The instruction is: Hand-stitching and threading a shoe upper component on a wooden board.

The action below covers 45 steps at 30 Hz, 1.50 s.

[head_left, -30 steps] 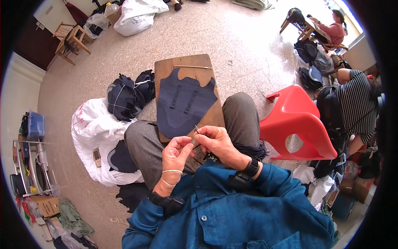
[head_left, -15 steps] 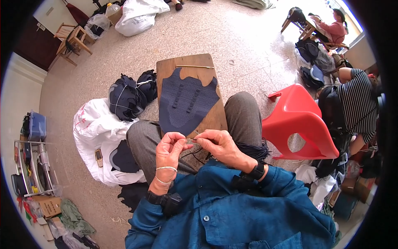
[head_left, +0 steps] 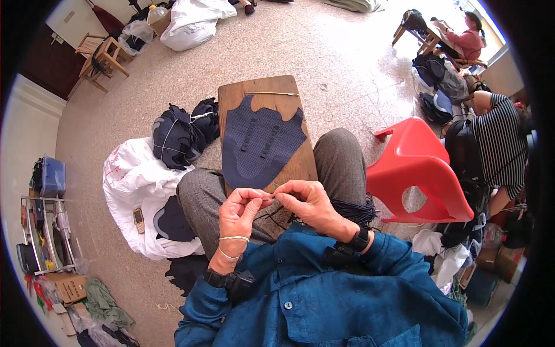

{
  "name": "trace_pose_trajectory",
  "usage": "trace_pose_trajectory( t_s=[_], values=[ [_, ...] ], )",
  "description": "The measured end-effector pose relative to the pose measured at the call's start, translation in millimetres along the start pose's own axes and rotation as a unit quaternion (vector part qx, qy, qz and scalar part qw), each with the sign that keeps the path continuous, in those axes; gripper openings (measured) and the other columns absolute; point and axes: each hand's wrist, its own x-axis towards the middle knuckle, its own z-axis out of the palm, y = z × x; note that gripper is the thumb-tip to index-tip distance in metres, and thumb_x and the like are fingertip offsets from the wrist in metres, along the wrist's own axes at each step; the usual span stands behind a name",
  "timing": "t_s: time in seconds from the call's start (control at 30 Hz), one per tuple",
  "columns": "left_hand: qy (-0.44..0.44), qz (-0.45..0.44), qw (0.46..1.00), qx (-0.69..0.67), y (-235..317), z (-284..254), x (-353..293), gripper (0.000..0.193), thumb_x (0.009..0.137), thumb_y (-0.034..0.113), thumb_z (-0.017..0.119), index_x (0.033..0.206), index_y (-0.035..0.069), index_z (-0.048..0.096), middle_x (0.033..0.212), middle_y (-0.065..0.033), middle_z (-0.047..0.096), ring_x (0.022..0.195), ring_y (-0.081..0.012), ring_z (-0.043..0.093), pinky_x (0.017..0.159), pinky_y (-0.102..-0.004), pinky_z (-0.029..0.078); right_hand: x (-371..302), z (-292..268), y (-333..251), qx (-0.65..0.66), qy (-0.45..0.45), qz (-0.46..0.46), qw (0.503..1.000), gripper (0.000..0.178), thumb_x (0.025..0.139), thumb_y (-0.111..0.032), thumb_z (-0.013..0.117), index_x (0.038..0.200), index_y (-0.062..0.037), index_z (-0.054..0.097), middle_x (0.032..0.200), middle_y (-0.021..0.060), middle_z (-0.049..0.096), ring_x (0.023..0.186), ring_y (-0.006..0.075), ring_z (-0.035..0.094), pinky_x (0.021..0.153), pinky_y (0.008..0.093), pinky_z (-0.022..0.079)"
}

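Over my lap, my left hand (head_left: 239, 211) and my right hand (head_left: 307, 202) are both pinched, thumb against forefinger, with the fingertips meeting. Whatever is between them is too thin and small to make out. Dark cord (head_left: 272, 215) shows just below the fingertips, and a bundle of dark cords (head_left: 354, 210) lies by my right wrist. Just beyond my hands, a dark navy textured fabric piece (head_left: 260, 141) with two rows of slots lies flat on a wooden board (head_left: 283, 103). Across the board's far end rests a thin tan stick-like tool (head_left: 272, 93).
A red plastic stool (head_left: 413, 170) stands at my right, with a person in a striped top (head_left: 500, 144) beyond it. Tied dark fabric bundles (head_left: 173, 136) and a white sack (head_left: 130, 173) bearing a phone (head_left: 139, 221) lie left. Another person (head_left: 465, 43) sits at the far right.
My left hand has shifted slightly right and its fingertips have come up against those of my right hand. The fabric piece and board stay in place.
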Motion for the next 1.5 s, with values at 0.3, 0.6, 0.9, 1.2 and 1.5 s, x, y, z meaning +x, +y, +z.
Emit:
trace_pose_trajectory(
  t_s=[0.3,0.6,0.9,1.2,1.5],
  values=[
    [0.006,0.011,0.999,0.052,0,3,0,0.009,0.102,0.004,0.062,0.107,-0.004,0.064,0.105,-0.0105,0.071,0.098,-0.0151,0.07,0.093,-0.0288,0.058,0,0,9,-0.008,0.0,0.013,1.0,0.014,0.101,-0.012,0.067,0.103,0.0008,0.072,0.083,-0.0078,0.063,0.074,-0.0015,0.052,0.061,0.0184,0.042],
    [0.056,0.025,0.995,0.076,-8,3,-5,0.017,0.102,0.016,0.068,0.103,-0.001,0.067,0.091,-0.0074,0.074,0.082,-0.0135,0.071,0.079,-0.0273,0.059,0,6,2,-0.098,0.028,-0.039,0.994,0.011,0.099,-0.011,0.069,0.098,0.0007,0.071,0.074,-0.0068,0.06,0.068,-0.0009,0.049,0.055,0.0201,0.04],
    [0.048,0.037,0.992,0.113,-3,4,-4,0.008,0.099,0.004,0.069,0.103,-0.003,0.068,0.092,-0.005,0.072,0.084,-0.0097,0.068,0.08,-0.0246,0.057,1,3,10,-0.097,0.019,-0.041,0.994,0.013,0.099,-0.011,0.07,0.1,0.0014,0.072,0.076,-0.0044,0.065,0.07,0.0005,0.053,0.057,0.0211,0.044],
    [0.04,0.045,0.989,0.135,-6,7,-3,0.006,0.099,0.003,0.068,0.102,-0.002,0.067,0.091,-0.0032,0.071,0.084,-0.0088,0.067,0.08,-0.0235,0.057,1,7,4,-0.031,0.014,-0.041,0.999,0.017,0.099,-0.013,0.069,0.105,0.0025,0.072,0.081,0.0001,0.067,0.073,0.0024,0.056,0.061,0.0221,0.047],
    [0.031,0.029,0.993,0.107,-4,-1,-1,0.006,0.1,0.004,0.066,0.102,-0.002,0.067,0.092,-0.0034,0.071,0.086,-0.0094,0.068,0.081,-0.0231,0.056,-2,-5,7,0.021,-0.019,0.049,0.998,0.013,0.101,-0.013,0.066,0.105,-0.0002,0.066,0.085,-0.0037,0.064,0.074,-0.0006,0.054,0.063,0.018,0.045]
  ],
)
